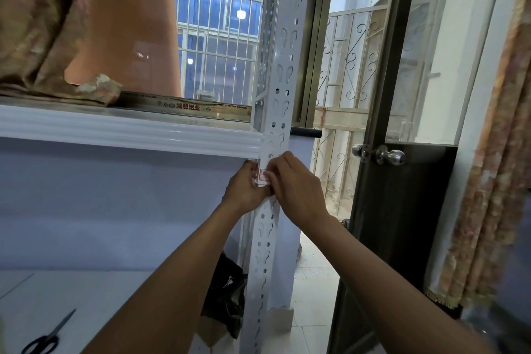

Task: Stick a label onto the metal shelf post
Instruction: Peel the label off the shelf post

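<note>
Label (263,176) mostly hidden btwn both hands: only a small white patch w/ red border shows, text unreadable. It sits on the front of the metal shelf post (283,72), just below the white shelf edge (129,131). Left hand (246,186) grip closed, fingertips pinching label's left edge against post. Right hand (296,181) fingers curled over label's right side, pressing it; thumb hidden. Scissors (46,338) lie on lower shelf, bottom left, handles partly cut off. Door knob (392,156) to the right.
</note>
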